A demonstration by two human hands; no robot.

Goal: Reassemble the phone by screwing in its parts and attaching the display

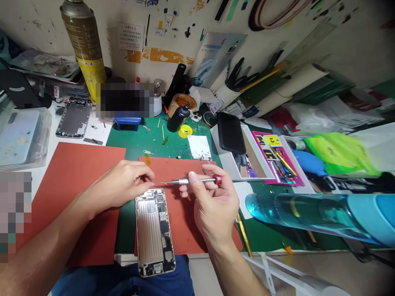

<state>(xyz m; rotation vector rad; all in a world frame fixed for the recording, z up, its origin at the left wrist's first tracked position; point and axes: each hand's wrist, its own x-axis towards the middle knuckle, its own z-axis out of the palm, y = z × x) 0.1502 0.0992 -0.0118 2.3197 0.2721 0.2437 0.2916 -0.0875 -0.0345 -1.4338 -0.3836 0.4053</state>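
Observation:
An opened phone with its insides exposed lies lengthwise on a red mat, its near end hanging over the bench edge. My right hand is closed on a small silver screwdriver with a red cap, held level with its tip pointing left. My left hand hovers just above the phone's top left corner, thumb and fingers pinched together right at the driver's tip. What it pinches is too small to make out.
A second red mat lies left. An empty phone housing rests at the back left beside a tall spray can. A black bottle, a white tray with a dark phone and a tool box stand behind; a blue-green bottle lies right.

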